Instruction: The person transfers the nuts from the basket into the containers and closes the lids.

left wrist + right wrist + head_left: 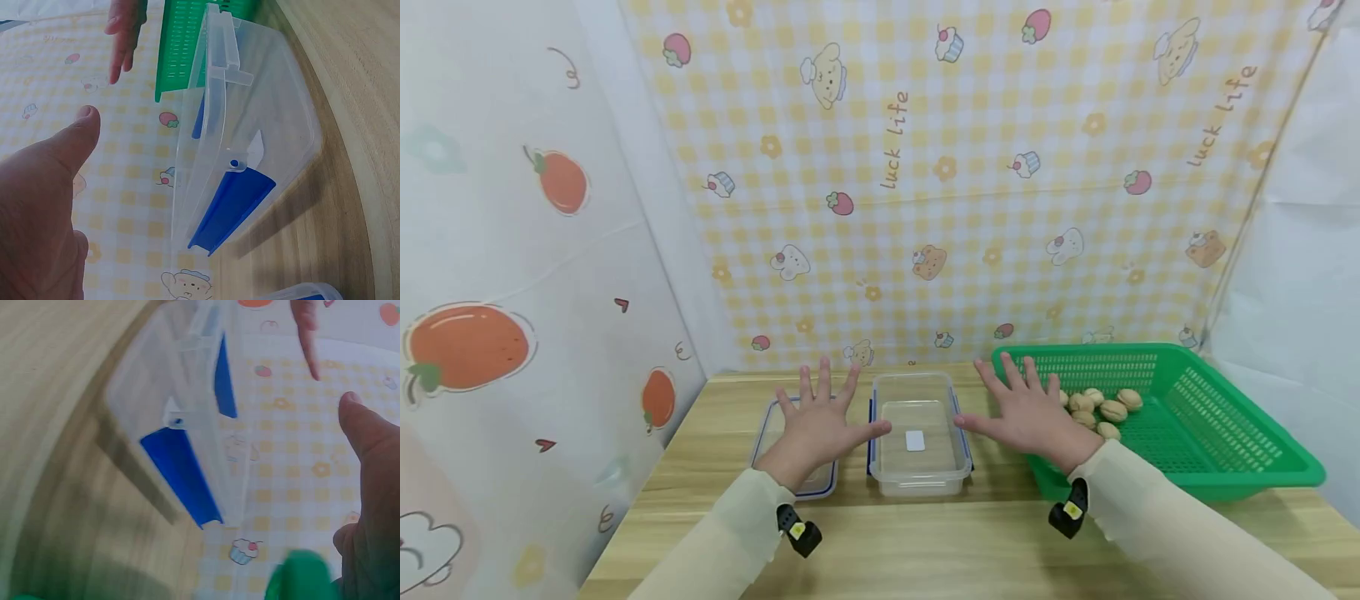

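With fingers spread, my left hand point(817, 429) hovers over a clear lid with a blue seal point(827, 482) at the left. My right hand point(1032, 417), also spread and holding nothing, overlaps the left edge of a green plastic basket point(1247, 417) in the head view. Several walnuts point(1113, 410) lie in the basket's left part. Between the hands stands a clear food container point(922, 485), with a white label point(915, 441) showing inside. Blue side clips point(232, 203) hang along its sides in the left wrist view.
Everything stands on a wood-grain table point(910, 550). A yellow checked cloth point(970, 225) hangs behind it, and a white printed sheet point(535, 250) hangs on the left. Each wrist carries a small black camera point(799, 531) on a strap.
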`<control>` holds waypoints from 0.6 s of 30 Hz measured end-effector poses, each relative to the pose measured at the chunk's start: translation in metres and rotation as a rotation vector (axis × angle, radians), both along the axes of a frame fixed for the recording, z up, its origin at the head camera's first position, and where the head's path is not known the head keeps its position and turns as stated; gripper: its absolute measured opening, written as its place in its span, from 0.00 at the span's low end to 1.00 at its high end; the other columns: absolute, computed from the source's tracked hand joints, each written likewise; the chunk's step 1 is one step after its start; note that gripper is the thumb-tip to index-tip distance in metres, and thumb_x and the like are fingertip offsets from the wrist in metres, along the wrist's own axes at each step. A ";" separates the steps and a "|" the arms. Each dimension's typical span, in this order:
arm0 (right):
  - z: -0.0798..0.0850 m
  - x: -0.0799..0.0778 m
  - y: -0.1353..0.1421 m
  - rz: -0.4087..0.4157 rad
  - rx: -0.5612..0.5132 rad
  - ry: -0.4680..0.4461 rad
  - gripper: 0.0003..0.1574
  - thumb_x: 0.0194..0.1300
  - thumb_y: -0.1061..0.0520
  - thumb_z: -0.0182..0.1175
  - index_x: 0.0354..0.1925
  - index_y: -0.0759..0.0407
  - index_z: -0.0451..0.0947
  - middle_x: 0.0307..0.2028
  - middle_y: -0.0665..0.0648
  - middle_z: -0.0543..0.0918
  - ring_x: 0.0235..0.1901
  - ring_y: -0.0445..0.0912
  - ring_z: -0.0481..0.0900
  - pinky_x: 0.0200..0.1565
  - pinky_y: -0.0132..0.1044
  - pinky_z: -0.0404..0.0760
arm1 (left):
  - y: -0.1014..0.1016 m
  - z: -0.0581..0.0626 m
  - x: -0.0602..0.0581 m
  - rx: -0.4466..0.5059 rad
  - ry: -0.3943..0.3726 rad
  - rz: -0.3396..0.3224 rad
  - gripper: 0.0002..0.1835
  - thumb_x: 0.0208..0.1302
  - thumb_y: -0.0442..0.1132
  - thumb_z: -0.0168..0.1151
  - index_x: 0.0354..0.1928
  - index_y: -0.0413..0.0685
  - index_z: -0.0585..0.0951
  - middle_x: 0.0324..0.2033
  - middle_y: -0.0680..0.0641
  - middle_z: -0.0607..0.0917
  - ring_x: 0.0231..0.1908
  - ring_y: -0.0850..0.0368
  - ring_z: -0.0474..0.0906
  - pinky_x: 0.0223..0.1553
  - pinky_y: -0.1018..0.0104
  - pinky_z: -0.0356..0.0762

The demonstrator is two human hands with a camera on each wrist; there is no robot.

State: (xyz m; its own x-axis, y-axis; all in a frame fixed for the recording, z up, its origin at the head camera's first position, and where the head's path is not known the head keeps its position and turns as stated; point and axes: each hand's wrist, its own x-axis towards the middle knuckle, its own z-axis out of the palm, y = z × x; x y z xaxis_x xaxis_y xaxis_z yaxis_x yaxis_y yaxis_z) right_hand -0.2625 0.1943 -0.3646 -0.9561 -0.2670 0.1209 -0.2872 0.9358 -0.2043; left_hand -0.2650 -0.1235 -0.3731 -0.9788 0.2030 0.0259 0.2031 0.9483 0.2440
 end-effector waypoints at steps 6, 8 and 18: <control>0.023 -0.017 0.017 0.050 -0.143 -0.024 0.68 0.64 0.18 0.49 0.82 0.55 0.39 0.78 0.71 0.48 0.74 0.73 0.47 0.64 0.78 0.53 | 0.000 -0.006 -0.003 0.013 0.003 -0.073 0.62 0.52 0.86 0.48 0.81 0.67 0.39 0.79 0.45 0.29 0.76 0.35 0.20 0.64 0.21 0.18; 0.031 -0.025 0.025 0.061 -0.224 -0.037 0.70 0.64 0.19 0.50 0.82 0.57 0.35 0.78 0.70 0.51 0.74 0.71 0.52 0.65 0.73 0.59 | 0.000 -0.011 -0.004 0.025 0.001 -0.118 0.62 0.53 0.84 0.51 0.81 0.66 0.39 0.79 0.46 0.31 0.76 0.36 0.21 0.64 0.22 0.19; 0.040 -0.046 0.080 -0.071 -0.429 -0.108 0.67 0.63 0.18 0.52 0.82 0.42 0.29 0.79 0.67 0.46 0.73 0.72 0.51 0.65 0.74 0.58 | 0.003 -0.038 -0.005 0.043 -0.053 -0.283 0.63 0.56 0.78 0.58 0.82 0.58 0.39 0.80 0.44 0.37 0.79 0.41 0.32 0.72 0.30 0.28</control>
State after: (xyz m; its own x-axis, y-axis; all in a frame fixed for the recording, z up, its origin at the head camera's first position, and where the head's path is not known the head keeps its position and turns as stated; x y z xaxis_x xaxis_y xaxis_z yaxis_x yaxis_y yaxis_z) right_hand -0.3085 0.2738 -0.3245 -0.9834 -0.1479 0.1048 -0.1811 0.7765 -0.6036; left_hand -0.2700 -0.1200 -0.4108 -0.8839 0.4676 -0.0090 0.4437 0.8444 0.3003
